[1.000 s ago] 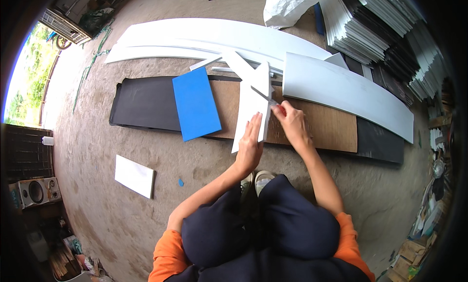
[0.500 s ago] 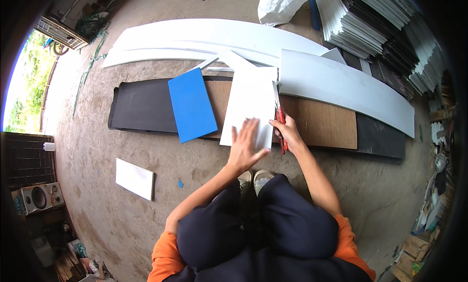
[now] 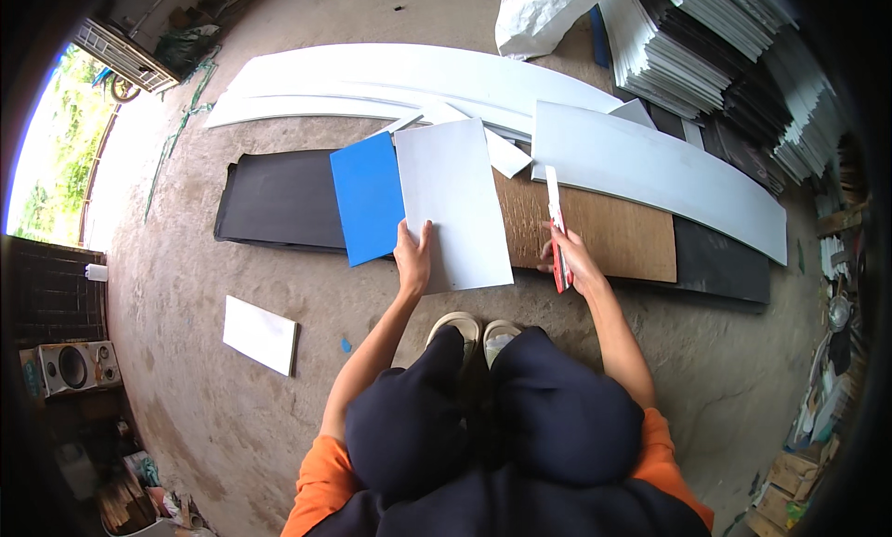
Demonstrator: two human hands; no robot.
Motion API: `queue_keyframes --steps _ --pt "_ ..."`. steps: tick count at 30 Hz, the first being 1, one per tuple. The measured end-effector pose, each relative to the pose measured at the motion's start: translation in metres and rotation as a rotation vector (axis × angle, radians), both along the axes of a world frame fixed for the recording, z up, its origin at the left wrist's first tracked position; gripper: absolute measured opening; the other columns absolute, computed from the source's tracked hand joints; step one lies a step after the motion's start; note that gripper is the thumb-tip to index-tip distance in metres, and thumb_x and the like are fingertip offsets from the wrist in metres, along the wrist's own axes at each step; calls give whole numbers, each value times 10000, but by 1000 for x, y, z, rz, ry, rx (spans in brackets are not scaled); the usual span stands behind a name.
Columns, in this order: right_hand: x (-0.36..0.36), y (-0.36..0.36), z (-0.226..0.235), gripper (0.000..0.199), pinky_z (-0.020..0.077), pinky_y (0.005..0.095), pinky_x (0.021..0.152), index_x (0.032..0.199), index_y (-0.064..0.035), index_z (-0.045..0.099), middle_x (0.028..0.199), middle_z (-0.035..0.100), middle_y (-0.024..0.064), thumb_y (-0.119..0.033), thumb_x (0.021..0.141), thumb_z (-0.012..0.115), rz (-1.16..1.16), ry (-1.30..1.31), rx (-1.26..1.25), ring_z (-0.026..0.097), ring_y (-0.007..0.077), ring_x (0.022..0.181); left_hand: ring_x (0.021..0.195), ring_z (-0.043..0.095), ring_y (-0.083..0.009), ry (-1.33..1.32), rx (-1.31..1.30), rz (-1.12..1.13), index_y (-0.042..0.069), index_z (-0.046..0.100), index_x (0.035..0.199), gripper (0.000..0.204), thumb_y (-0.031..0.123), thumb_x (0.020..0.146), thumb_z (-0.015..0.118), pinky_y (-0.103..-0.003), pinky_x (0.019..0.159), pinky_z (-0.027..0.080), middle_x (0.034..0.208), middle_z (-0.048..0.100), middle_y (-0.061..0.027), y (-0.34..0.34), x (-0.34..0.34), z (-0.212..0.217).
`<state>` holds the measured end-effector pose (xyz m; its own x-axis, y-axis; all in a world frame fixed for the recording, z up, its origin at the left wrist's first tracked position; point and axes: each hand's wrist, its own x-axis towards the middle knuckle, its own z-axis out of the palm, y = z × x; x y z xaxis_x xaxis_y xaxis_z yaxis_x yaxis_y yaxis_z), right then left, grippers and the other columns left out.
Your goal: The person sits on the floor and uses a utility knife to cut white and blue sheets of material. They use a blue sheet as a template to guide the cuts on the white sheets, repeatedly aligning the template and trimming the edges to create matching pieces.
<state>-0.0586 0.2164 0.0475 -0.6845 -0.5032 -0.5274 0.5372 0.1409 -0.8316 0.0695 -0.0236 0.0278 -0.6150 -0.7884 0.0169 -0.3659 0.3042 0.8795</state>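
white rectangular sheet [image 3: 452, 203] lies flat, its lower part on the black mat [image 3: 279, 203] and brown board [image 3: 604, 230] that are spread on the concrete floor [image 3: 186, 286]. its left edge overlaps a blue rectangular sheet [image 3: 369, 198] lying just beside it, tilted the same way. the left hand [image 3: 413, 258] rests at the sheet's lower left corner, thumb on top of the white face and fingers wrapped around the edge, so the sheet extends up and away from the hand toward the long curved white panels [image 3: 400, 77] farther back.

the right hand [image 3: 569, 258] sits apart from the sheet, to its right on the brown board, closed around a red-handled utility knife [image 3: 557, 230] whose pale blade end points away from the person. a gap of bare brown board separates the knife from the sheet's right edge.

a smaller white rectangle [image 3: 260, 334] lies alone on the floor to the person's left, well apart from both hands. another long white panel [image 3: 650, 170] crosses the board behind the right hand, and stacks of white and dark sheets [image 3: 734, 54] stand at the upper right. the person squats, the toes of their pale shoes [image 3: 474, 331] just below the sheet's lower edge.
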Motion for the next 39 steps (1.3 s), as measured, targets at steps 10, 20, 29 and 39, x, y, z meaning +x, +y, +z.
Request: queue_keyframes --steps 10,20,29,39 --pt "29 8 56 449 379 254 325 758 -26 518 528 474 27 -456 880 480 -43 473 354 456 95 346 534 441 -171 6 -49 28 -14 461 1086 409 318 869 564 -342 547 414 605 463 -91 3 25 30" --pt "58 0 153 337 346 230 319 990 -42 538 511 442 16 -352 924 423 130 456 -123 414 87 325 532 454 -162 149 -69 31 -8 488 1069 409 326 854 585 -338 534 410 598 476 -81 3 48 72" --pt "58 -9 155 416 344 227 315 818 -42 502 524 446 18 -448 896 454 28 494 -129 417 88 333 632 564 -243 151 -18 9 9 454 1113 410 306 857 576 -357 605 448 695 569 -141 3 45 63" --pt "22 -53 90 337 343 242 325 873 -28 488 546 451 27 -361 911 456 103 342 -59 422 100 347 966 553 -336 -152 -260 86 48 288 1300 573 275 852 565 -385 874 401 982 572 -206 -11 0 -26"
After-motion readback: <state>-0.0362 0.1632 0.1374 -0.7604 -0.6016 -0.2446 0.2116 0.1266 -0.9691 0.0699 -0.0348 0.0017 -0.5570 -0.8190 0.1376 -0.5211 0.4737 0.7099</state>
